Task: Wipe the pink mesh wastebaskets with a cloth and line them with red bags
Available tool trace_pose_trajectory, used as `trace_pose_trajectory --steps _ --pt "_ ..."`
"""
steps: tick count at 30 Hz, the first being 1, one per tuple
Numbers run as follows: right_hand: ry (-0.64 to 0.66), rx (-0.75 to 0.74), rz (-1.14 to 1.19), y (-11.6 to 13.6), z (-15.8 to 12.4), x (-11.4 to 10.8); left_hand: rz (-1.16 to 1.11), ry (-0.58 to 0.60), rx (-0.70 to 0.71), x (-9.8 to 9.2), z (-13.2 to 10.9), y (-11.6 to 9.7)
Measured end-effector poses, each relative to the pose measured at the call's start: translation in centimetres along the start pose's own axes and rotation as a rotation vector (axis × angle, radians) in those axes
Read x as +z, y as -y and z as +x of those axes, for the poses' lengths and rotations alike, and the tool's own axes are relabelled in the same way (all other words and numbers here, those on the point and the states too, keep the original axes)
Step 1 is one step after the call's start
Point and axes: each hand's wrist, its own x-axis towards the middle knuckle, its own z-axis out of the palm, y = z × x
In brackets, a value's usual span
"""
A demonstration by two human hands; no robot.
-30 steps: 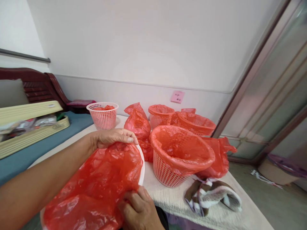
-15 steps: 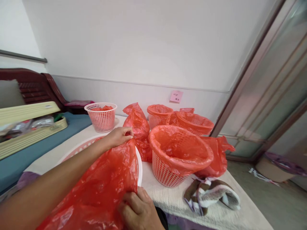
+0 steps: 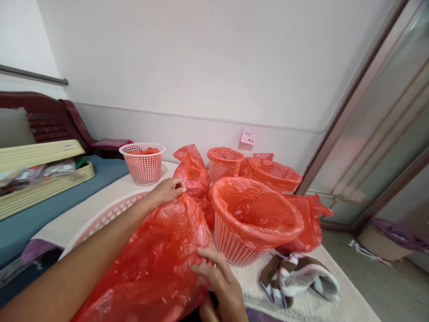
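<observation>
A large red plastic bag (image 3: 154, 264) is spread over a wide pink-and-white mesh basket (image 3: 107, 215) in front of me. My left hand (image 3: 167, 190) pinches the bag's far edge at the basket rim. My right hand (image 3: 217, 279) rests on the bag's near right side, fingers stretched over the plastic. Just beyond stands a pink mesh basket lined with a red bag (image 3: 254, 214).
Behind are two more lined baskets (image 3: 273, 172) (image 3: 223, 161), a knotted red bag (image 3: 192, 172) and an unlined pink basket (image 3: 143, 162). A striped towel (image 3: 298, 279) lies at the right. A yellow case (image 3: 40, 179) sits on the blue bed at left. Glass doors stand to the right.
The bag has been drawn further right across the basket. My right hand rose from gripping the lower edge to lying flat on the plastic. The left hand shifted to a pinch at the far edge.
</observation>
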Motion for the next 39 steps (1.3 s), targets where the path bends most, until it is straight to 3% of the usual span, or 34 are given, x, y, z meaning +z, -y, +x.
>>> trace_pose_trajectory --steps 4,11,15,19,23,29,34,39 --pt "-0.045 0.196 0.145 0.5 1.6 -1.6 0.014 -0.029 0.021 0.3 0.3 -0.3" --pt "0.139 0.095 0.103 1.6 3.2 -1.1 -0.080 -0.099 0.015 -0.2 0.9 -0.8" --pt "0.127 0.129 -0.052 1.1 2.8 -0.2 -0.146 -0.127 -0.012 -1.8 0.2 -0.8" --pt "0.097 0.144 -0.060 0.3 2.1 -0.1 -0.146 -0.119 -0.058 -4.1 -1.4 -1.2" --pt "0.114 0.148 -0.056 -0.1 1.9 -0.5 -0.102 -0.049 -0.116 -5.4 -3.5 -2.3" --pt "0.131 0.127 -0.035 0.1 2.0 -0.3 -0.204 0.166 -0.232 -4.5 -5.4 -3.5" --pt "0.139 0.125 -0.030 0.3 2.0 -0.3 -0.381 0.119 -0.272 -3.6 -6.3 -4.3" --pt "0.168 0.147 -0.005 0.4 2.1 -0.4 -0.527 -0.010 -0.312 -2.9 -6.9 -4.4"
